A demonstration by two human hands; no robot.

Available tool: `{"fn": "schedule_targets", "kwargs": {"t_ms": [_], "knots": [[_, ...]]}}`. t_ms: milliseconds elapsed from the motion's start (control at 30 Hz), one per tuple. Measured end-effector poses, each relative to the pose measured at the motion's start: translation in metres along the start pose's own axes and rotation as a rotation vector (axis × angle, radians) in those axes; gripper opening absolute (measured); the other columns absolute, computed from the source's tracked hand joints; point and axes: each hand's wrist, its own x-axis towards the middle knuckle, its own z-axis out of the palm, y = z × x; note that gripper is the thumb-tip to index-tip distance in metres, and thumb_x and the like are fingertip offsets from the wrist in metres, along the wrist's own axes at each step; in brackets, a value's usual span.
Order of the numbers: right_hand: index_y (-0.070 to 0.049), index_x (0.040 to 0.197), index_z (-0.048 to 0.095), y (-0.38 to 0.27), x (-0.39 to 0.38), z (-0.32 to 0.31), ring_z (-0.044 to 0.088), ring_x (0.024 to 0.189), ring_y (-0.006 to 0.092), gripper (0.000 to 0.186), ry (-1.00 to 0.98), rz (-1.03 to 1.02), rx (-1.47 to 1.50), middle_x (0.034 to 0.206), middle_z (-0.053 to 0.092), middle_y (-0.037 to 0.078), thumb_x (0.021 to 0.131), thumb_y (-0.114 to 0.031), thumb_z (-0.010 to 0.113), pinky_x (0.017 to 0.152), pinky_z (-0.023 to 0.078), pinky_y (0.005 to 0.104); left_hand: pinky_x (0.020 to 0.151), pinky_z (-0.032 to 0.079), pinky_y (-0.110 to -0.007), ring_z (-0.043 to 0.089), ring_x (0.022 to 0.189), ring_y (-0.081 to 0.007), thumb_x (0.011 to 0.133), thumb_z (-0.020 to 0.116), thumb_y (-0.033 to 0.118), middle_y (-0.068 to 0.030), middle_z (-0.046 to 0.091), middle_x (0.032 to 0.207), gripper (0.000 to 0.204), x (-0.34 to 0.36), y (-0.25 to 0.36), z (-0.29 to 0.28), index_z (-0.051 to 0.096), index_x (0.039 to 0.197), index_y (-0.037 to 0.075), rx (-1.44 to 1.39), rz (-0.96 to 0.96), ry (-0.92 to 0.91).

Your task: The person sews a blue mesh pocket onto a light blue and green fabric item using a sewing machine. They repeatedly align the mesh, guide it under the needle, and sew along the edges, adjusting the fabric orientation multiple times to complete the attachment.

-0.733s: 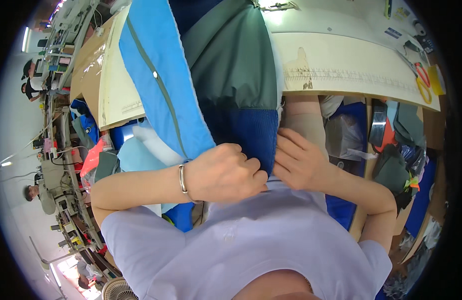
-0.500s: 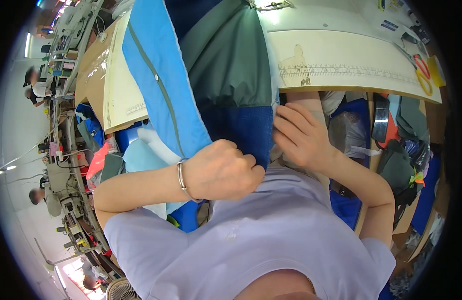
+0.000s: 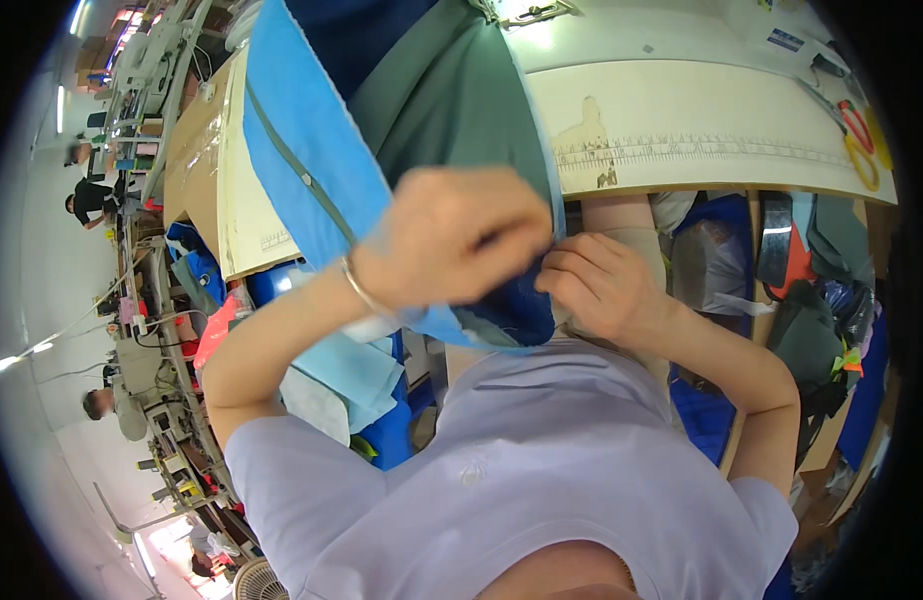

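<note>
A sewn fabric piece (image 3: 472, 110) in light blue, dark green and navy hangs over the table's near edge toward my lap. A green zipper-like strip (image 3: 300, 172) with a small pale pull runs along its light blue part. At its right edge, my right hand (image 3: 607, 285) is closed, fingertips pinching the navy cloth. My left hand (image 3: 467, 235), with a silver bangle at the wrist, is over the lower part of the piece. Its fingers look curled but are smeared by motion, so whether they grip cloth cannot be told.
A white table (image 3: 702, 120) with a printed ruler carries scissors (image 3: 857, 140) at the right. Shiny metal fittings (image 3: 537, 14) sit at the far end of the fabric. Cut fabric pieces (image 3: 832, 240) fill the right side. Sewing machines (image 3: 147, 380) and people stand at the left.
My left hand has risen away from the lower edge of the cloth and moved right, toward my right hand. The lower edge now shows light blue folded up. My right hand stays nearly in place.
</note>
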Motion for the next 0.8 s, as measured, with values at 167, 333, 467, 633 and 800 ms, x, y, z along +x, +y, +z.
{"fn": "schedule_targets", "kwargs": {"t_ms": [167, 333, 467, 633, 800], "knots": [[0.005, 0.097, 0.07, -0.009, 0.012, -0.005, 0.06, 0.084, 0.0246, 0.031, -0.068, -0.087, -0.069, 0.085, 0.059, 0.01, 0.073, -0.016, 0.069, 0.074, 0.053, 0.033, 0.096, 0.052, -0.04, 0.064, 0.106, -0.0284, 0.074, 0.066, -0.006, -0.0036, 0.068, 0.107, 0.029, 0.05, -0.066, -0.012, 0.069, 0.099, 0.008, 0.587, 0.398, 0.066], [0.007, 0.091, 0.073, -0.016, 0.022, -0.012, 0.062, 0.083, 0.0252, 0.024, 0.128, -0.124, -0.081, 0.084, 0.064, 0.012, 0.074, -0.011, 0.071, 0.067, 0.052, 0.0315, 0.101, 0.05, -0.04, 0.062, 0.1, -0.0264, 0.07, 0.067, -0.004, -0.0028, 0.06, 0.088, 0.019, 0.082, -0.092, -0.019, 0.061, 0.083, 0.009, 0.579, 0.486, -0.129], [0.006, 0.092, 0.073, -0.015, 0.016, -0.009, 0.063, 0.084, 0.0252, 0.024, 0.135, -0.087, -0.035, 0.086, 0.064, 0.012, 0.075, -0.011, 0.071, 0.067, 0.052, 0.0307, 0.094, 0.05, -0.039, 0.061, 0.093, -0.026, 0.069, 0.068, -0.001, -0.0024, 0.057, 0.081, 0.016, 0.091, -0.092, -0.022, 0.057, 0.076, 0.01, 0.444, 0.485, -0.267], [0.006, 0.094, 0.073, -0.012, 0.012, -0.01, 0.064, 0.086, 0.0249, 0.025, 0.124, -0.071, 0.006, 0.088, 0.065, 0.012, 0.077, -0.012, 0.07, 0.067, 0.052, 0.0302, 0.081, 0.048, -0.035, 0.059, 0.076, -0.0253, 0.067, 0.069, 0.01, -0.0033, 0.056, 0.07, 0.012, 0.082, -0.071, -0.005, 0.059, 0.073, 0.01, 0.445, 0.464, -0.482], [0.005, 0.096, 0.074, -0.01, 0.007, -0.005, 0.065, 0.089, 0.025, 0.025, 0.136, -0.026, 0.03, 0.091, 0.066, 0.013, 0.078, -0.013, 0.069, 0.068, 0.053, 0.0297, 0.068, 0.044, -0.035, 0.054, 0.065, -0.0235, 0.061, 0.069, 0.01, -0.0011, 0.054, 0.069, 0.015, 0.057, -0.065, 0.002, 0.059, 0.072, 0.01, 0.364, 0.413, -0.496]]}}
